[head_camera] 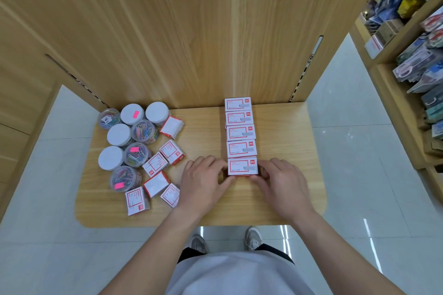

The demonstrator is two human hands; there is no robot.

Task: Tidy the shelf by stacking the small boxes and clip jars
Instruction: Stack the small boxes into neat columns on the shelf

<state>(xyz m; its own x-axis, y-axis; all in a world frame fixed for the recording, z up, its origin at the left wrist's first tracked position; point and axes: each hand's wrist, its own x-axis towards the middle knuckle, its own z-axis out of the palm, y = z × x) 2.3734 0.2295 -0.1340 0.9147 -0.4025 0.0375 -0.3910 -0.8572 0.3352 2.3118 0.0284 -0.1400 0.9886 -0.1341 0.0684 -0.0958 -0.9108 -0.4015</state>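
Five small boxes (240,133) lie label-up in one straight row on the shelf (287,141), right of its middle. The row runs from the back panel (191,43) toward the front edge, each box touching the next. The nearest box (242,166) closes the row. The left hand (203,179) grips its left side and the right hand (280,179) its right, with fingers curled in and thumbs at the front corners. Such a two-sided hold probably serves to square this box against its neighbour so the line stays even.

Six loose boxes (157,175) lie at mixed angles left of the middle, some on their sides and one close to the front edge, so they appear unsorted. The clip jars (124,143) huddle near the left edge, from the back corner forward. Several show white lids and others show coloured clips through clear walls.

From above it cannot be told whether the row is one layer or several. The fingertips on the box's far sides are hidden, and the label print is too blurred to read.
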